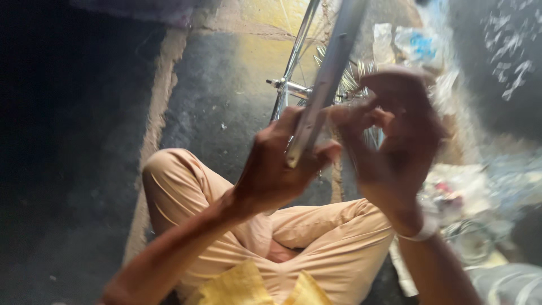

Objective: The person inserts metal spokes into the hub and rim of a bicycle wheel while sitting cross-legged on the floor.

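Note:
A silver bicycle wheel rim [330, 68] stands in front of me, its spokes and hub axle [288, 85] behind it. My left hand [271, 169] grips the rim's near edge from the left, thumb under it. My right hand [398, 141] is raised just right of the rim, fingers curled toward it; blur hides whether they pinch a spoke or a small tool. I sit cross-legged in light tan trousers [316, 237], a pale band on my right wrist.
The ground [226, 96] is dark grey concrete with yellowish patches. At right lie clear plastic bags [418, 45], scattered small parts and a round metal piece [468, 240]. Yellow cloth [248, 288] lies at my lap. The left side is in shadow.

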